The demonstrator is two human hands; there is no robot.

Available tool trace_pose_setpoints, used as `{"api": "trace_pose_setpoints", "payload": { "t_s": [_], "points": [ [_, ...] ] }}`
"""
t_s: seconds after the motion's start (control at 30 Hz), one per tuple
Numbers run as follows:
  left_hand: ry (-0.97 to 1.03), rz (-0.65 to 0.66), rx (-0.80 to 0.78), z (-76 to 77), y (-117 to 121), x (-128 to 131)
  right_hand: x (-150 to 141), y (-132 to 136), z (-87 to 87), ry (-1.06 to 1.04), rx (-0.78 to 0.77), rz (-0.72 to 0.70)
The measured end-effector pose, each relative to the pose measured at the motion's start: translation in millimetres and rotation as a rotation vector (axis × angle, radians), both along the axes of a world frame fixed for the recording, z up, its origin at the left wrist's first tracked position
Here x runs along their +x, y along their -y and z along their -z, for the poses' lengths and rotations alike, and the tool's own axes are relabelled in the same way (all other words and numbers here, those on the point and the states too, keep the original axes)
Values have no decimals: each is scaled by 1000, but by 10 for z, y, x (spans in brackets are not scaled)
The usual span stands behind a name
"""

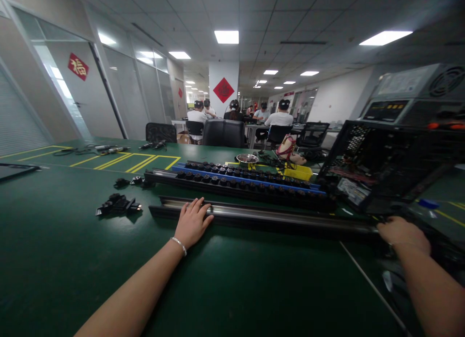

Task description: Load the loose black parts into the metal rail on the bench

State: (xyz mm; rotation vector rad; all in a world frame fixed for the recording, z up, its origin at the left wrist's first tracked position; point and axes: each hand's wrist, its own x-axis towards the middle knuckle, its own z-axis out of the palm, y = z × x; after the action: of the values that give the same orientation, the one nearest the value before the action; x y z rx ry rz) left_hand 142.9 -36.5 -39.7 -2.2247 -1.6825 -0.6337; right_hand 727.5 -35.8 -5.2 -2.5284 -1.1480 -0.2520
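A long black rail with a silver strip (276, 218) lies across the green table (72, 259) in front of me. My left hand (192, 222) rests flat on the rail's left part, fingers stretched out, a bracelet on the wrist. My right hand (401, 234) is at the rail's right end with the fingers curled down; what they grip is hidden. Behind the rail lie two more long strips set with black knobs, one black (232, 186) and one blue (247, 176).
An open black computer case (385, 165) stands at right, a grey unit (414, 92) above it. Small black parts (118, 204) lie at left. A metal bowl (247, 158), a yellow tray (298, 172), office chairs (223, 132) and several seated people (279, 118) are beyond.
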Motion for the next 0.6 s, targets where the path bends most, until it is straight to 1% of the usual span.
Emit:
{"api": "trace_pose_setpoints", "payload": {
  "t_s": [0.1, 0.23, 0.43, 0.6],
  "points": [
    [-6, 0, 5, -1, 0, 0, -133, 28, -83, -98, -118, 69],
    [-19, -5, 22, 1, 5, 1, -259, 52, -177, -120, -176, 78],
    [-17, -5, 28, 10, 4, -3, -270, 18, -199, -133, -193, 77],
    [-17, -5, 21, -1, 4, -4, -345, -7, -234, -126, -233, 71]
  ]
}}
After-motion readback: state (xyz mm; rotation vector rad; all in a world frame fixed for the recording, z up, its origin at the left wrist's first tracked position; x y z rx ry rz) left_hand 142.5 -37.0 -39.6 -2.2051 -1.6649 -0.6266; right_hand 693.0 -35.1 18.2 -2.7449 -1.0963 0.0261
